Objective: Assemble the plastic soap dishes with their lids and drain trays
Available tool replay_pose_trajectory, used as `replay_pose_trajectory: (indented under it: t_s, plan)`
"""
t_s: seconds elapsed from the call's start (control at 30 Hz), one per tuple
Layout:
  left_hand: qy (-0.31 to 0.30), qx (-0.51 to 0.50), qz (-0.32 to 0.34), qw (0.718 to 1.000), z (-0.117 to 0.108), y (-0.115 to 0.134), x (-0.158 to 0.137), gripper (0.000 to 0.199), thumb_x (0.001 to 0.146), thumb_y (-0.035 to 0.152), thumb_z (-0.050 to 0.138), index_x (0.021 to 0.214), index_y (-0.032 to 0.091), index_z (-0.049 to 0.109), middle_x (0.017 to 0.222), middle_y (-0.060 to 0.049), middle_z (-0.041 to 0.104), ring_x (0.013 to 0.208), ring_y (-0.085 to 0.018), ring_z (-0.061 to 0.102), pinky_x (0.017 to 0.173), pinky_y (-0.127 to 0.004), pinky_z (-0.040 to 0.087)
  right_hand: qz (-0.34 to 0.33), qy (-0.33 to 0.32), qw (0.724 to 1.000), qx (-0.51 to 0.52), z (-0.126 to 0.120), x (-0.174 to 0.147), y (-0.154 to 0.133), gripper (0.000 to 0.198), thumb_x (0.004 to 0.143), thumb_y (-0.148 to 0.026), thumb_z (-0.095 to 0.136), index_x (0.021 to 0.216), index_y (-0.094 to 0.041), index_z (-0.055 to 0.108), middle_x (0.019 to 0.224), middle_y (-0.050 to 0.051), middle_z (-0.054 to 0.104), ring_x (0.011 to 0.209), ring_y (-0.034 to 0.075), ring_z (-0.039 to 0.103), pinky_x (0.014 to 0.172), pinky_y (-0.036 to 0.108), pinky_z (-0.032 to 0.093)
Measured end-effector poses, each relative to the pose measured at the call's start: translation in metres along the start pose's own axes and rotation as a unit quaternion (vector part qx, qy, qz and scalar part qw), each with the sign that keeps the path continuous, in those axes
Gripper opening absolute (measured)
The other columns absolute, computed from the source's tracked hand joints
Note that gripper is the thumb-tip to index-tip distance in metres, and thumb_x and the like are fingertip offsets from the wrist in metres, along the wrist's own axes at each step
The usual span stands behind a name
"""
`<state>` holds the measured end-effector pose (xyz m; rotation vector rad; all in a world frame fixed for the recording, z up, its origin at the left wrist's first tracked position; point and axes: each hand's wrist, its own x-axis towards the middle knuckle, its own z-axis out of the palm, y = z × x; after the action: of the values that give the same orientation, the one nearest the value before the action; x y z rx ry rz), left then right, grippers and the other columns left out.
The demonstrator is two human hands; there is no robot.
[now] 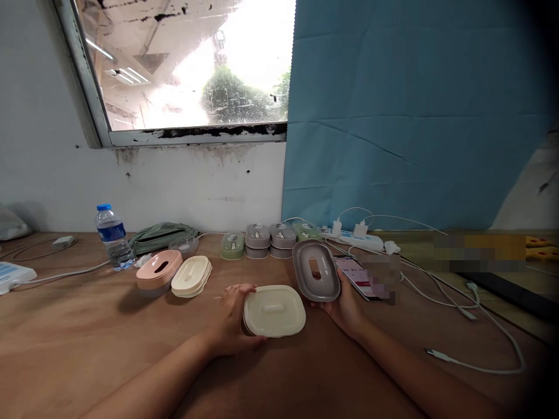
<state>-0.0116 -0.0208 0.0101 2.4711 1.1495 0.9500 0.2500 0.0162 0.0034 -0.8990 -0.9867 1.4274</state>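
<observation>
In the middle of the table, my left hand (pixel 236 320) is closed around the left side of a cream oval lid (pixel 279 329) with a raised bar at its centre. Its thumb lies along the near edge. What is under this lid is mostly hidden. My right hand (pixel 345 305) grips a grey oval cover (pixel 331 273) by its lower right edge. The cover is held tilted up, hollow side toward me, and a slot pierces its middle. Left of my left hand lie several stacked cream lids (pixel 190 276), beside a pink cover (pixel 148 270) on a grey base.
Several small green and grey boxes (pixel 257 235) line the wall. A water bottle (pixel 112 235), a green pouch (pixel 163 235) and a clear bowl (pixel 184 247) stand at left. A phone (pixel 358 276), a power strip (pixel 371 240) and loose white cables (pixel 484 369) lie at right.
</observation>
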Motion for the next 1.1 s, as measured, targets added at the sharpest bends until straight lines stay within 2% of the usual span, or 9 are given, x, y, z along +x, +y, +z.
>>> replay_pose_trajectory:
  t_s: [0.1,0.23,0.37,0.53,0.67,0.8,0.87,0.97,1.1]
  plan:
    - [-0.010,0.029,-0.024,0.999,-0.001,0.001,0.001,0.069,0.053,0.046,0.068,0.110,0.020,0.039,0.107,-0.009,0.047,0.099,-0.027,0.041,0.087,-0.040,0.032,0.022,0.006,1.000,0.008,-0.001,-0.001,-0.002,0.061,0.078,-0.065,0.020,0.109,-0.022,0.048,0.092,0.010,0.066,0.079,0.030,0.062,0.054,0.036,0.044]
    - [-0.032,0.083,-0.088,0.992,0.002,-0.003,0.002,0.057,0.055,0.059,0.060,0.094,0.020,0.050,0.095,-0.007,0.048,0.090,-0.026,0.044,0.080,-0.039,0.035,0.020,0.000,1.000,-0.013,-0.001,-0.001,-0.003,0.063,0.077,-0.066,0.018,0.110,-0.022,0.048,0.093,0.010,0.066,0.078,0.029,0.063,0.055,0.035,0.043]
    - [-0.031,0.117,-0.122,0.985,0.002,-0.006,0.003,0.058,0.055,0.065,0.057,0.090,0.019,0.052,0.096,-0.008,0.046,0.089,-0.026,0.044,0.079,-0.040,0.036,0.019,-0.001,1.000,-0.018,-0.001,0.000,-0.003,0.060,0.076,-0.067,0.021,0.107,-0.023,0.049,0.089,0.009,0.067,0.075,0.030,0.062,0.054,0.036,0.042]
    - [-0.055,0.086,-0.021,0.995,-0.007,-0.001,0.004,0.051,0.055,0.050,0.066,0.095,0.021,0.052,0.110,-0.008,0.045,0.101,-0.027,0.042,0.086,-0.039,0.034,0.030,-0.004,0.999,0.014,-0.004,0.001,-0.001,0.056,0.077,-0.065,0.023,0.100,-0.023,0.052,0.085,0.009,0.067,0.074,0.029,0.062,0.053,0.034,0.041]
    - [-0.078,0.091,0.024,0.993,-0.010,0.002,0.004,0.023,0.065,0.039,0.062,0.078,0.021,0.056,0.095,-0.005,0.055,0.090,-0.022,0.049,0.080,-0.033,0.038,0.039,-0.009,0.999,0.033,-0.005,0.002,-0.001,0.055,0.077,-0.065,0.023,0.097,-0.022,0.052,0.086,0.008,0.067,0.074,0.028,0.063,0.053,0.033,0.040]
    - [-0.084,0.137,0.028,0.987,-0.008,-0.002,0.004,0.016,0.072,0.036,0.055,0.070,0.021,0.056,0.077,-0.003,0.059,0.075,-0.019,0.053,0.071,-0.031,0.040,0.042,-0.011,0.998,0.036,-0.004,0.002,-0.002,0.055,0.077,-0.065,0.023,0.094,-0.022,0.053,0.085,0.008,0.067,0.073,0.028,0.063,0.052,0.033,0.040]
    - [-0.070,0.162,0.037,0.984,-0.010,-0.003,0.004,0.015,0.075,0.035,0.052,0.072,0.021,0.056,0.074,-0.002,0.060,0.073,-0.019,0.053,0.073,-0.032,0.040,0.041,-0.013,0.998,0.042,-0.002,0.001,-0.002,0.055,0.077,-0.065,0.024,0.094,-0.022,0.053,0.083,0.008,0.067,0.072,0.028,0.063,0.051,0.032,0.040]
    - [-0.012,0.221,0.052,0.974,-0.020,-0.003,0.006,0.018,0.080,0.034,0.045,0.074,0.021,0.055,0.074,-0.002,0.060,0.073,-0.018,0.053,0.084,-0.035,0.035,0.040,-0.012,0.998,0.053,-0.001,0.000,-0.003,0.052,0.079,-0.063,0.026,0.096,-0.022,0.053,0.082,0.008,0.068,0.072,0.027,0.063,0.050,0.031,0.040]
    - [0.073,0.332,0.007,0.940,-0.043,-0.013,0.008,0.028,0.085,0.034,0.036,0.071,0.018,0.053,0.073,-0.005,0.058,0.071,-0.018,0.051,0.073,-0.032,0.036,0.041,-0.017,0.996,0.073,0.001,-0.002,-0.005,0.049,0.081,-0.058,0.026,0.104,-0.022,0.050,0.087,0.007,0.067,0.073,0.027,0.063,0.049,0.031,0.041]
